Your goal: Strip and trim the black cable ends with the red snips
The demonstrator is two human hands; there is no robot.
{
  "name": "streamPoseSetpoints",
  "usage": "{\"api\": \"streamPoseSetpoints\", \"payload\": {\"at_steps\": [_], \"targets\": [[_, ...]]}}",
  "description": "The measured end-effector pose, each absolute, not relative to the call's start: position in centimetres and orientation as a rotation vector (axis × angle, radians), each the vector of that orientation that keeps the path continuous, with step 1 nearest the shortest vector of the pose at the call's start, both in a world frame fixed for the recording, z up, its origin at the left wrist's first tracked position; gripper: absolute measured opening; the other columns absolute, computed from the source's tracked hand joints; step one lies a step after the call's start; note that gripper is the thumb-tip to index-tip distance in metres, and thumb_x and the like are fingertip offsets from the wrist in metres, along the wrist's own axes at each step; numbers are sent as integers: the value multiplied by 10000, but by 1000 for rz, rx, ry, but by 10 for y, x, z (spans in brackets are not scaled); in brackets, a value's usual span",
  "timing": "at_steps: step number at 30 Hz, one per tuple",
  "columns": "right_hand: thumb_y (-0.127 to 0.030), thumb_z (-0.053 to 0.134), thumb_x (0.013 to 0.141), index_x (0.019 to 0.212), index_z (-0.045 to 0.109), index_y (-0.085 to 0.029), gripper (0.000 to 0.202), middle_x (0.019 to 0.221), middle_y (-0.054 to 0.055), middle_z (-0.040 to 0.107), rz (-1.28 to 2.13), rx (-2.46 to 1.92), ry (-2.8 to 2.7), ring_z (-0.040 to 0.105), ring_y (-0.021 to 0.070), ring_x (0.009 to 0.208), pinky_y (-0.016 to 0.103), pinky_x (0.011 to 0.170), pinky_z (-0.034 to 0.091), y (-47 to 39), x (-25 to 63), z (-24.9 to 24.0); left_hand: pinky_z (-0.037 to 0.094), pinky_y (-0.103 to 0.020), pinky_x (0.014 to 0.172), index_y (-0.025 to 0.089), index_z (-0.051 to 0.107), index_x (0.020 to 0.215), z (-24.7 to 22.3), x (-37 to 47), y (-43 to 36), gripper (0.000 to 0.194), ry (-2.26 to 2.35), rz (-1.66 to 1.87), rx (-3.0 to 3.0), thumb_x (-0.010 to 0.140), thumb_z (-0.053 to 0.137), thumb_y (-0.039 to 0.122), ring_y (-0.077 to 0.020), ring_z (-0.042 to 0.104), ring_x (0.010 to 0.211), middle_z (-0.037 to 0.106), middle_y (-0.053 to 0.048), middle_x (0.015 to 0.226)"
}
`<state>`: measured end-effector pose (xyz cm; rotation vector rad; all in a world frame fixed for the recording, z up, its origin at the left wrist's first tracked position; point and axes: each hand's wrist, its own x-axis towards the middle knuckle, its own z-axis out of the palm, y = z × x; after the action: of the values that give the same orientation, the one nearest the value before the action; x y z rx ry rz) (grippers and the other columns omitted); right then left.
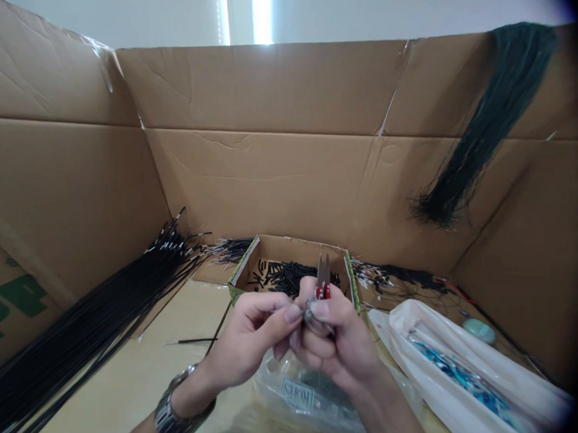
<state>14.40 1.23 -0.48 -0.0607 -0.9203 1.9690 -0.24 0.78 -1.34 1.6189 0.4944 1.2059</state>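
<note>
Both hands meet at the centre, fingertips nearly touching. My right hand (334,335) is wrapped round small red-handled scissors (323,286), whose blades point up and stand slightly apart. My left hand (258,331), with a metal watch (177,408) on its wrist, pinches something small and greyish whose shape I cannot make out. Behind the hands is an open box (297,246) holding many short black pieces (290,275). Below them lies a clear plastic bag (303,398) with a printed label.
Long black cables (104,323) run along the left. A white pouch (456,361) with blue contents lies at the right, near a round green object (479,330). Dark strands (497,117) hang over the cardboard wall (276,93). One short black wire (195,341) lies left of my left hand.
</note>
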Motion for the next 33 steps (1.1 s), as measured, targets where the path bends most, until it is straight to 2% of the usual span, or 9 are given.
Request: {"api": "streamPoseSetpoints", "payload": {"at_steps": [4,7,12,15,22,25,28,31,33], "targets": [[-209,648,773,645,505,-206,192,460,-145,269,1937,-66,-967,112,18,320,149,326,217,18,145,-1,430,-243,742,168,618,700,5,-7,7,322,682,1320,1990,992,576,299,-142,523,791,544,-16,804],[-219,646,803,678,517,-210,180,464,-148,271,1830,-219,-1059,118,30,337,178,349,189,18,151,3,417,-281,896,164,610,702,15,-13,8,334,721,1217,2077,1011,519,255,-181,537,980,573,-52,972],[-287,643,901,718,604,-169,222,538,-73,489,1440,-621,-1468,254,52,415,226,410,189,13,170,10,413,-251,685,165,634,773,17,-23,13,350,720,845,2062,1039,445,290,-139,519,726,618,-17,786],[-367,636,921,792,644,-180,227,606,-54,536,1187,-824,-1595,324,77,467,238,452,243,8,182,4,419,-265,696,164,618,786,11,-22,19,378,703,808,2001,1047,411,341,-146,539,724,632,-21,767],[-409,562,962,1159,682,-195,315,841,77,740,591,-1545,-2148,651,234,718,307,617,406,-37,209,-75,368,-248,580,182,540,743,-13,-14,38,392,784,888,1966,1039,415,406,-118,449,583,489,37,651],[-302,572,946,1063,723,-190,221,867,123,772,559,-1574,-2373,713,295,780,318,626,416,-55,208,-105,359,-249,590,173,595,767,-22,-9,41,378,816,883,1995,1021,455,416,-125,456,617,542,18,703],[-203,595,904,915,743,-209,149,801,96,774,622,-1469,-2461,728,293,765,311,632,427,-65,204,-110,370,-252,609,165,638,796,-31,-5,36,398,844,880,2006,1026,437,419,-135,484,640,599,1,741],[-271,586,946,1014,729,-237,162,878,69,780,682,-1386,-2440,726,273,813,317,682,468,-75,204,-97,351,-254,604,158,664,790,-41,-4,25,417,877,872,2008,1025,441,421,-140,475,635,582,6,703],[-369,578,972,1142,701,-250,241,1037,80,770,712,-1340,-2292,711,276,926,347,773,498,-82,209,-86,332,-256,599,155,660,759,-50,-5,17,424,888,861,2000,1022,454,417,-139,453,624,549,14,668]]}}
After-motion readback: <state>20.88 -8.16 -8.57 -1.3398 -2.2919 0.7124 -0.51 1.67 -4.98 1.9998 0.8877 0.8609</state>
